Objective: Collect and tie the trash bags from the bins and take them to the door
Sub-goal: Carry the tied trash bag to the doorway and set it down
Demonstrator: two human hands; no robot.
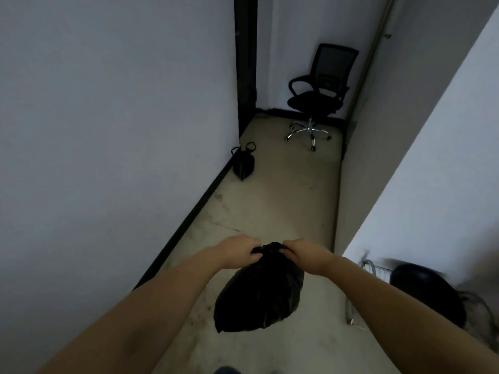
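Observation:
A full black trash bag (pixel 259 295) hangs in front of me above the floor, held by its gathered top. My left hand (pixel 240 251) grips the left side of the bag's neck. My right hand (pixel 303 252) grips the right side of it, fingers curled over the plastic. A second, smaller black trash bag (pixel 243 163) with two loop handles lies on the floor against the left wall, near the dark door frame (pixel 245 63).
A narrow corridor runs ahead between white walls. A black office chair (pixel 318 95) on a chrome base stands at its far end. At lower right, a wire bin (pixel 378 271) and a dark round object (pixel 424 290) sit past the wall corner.

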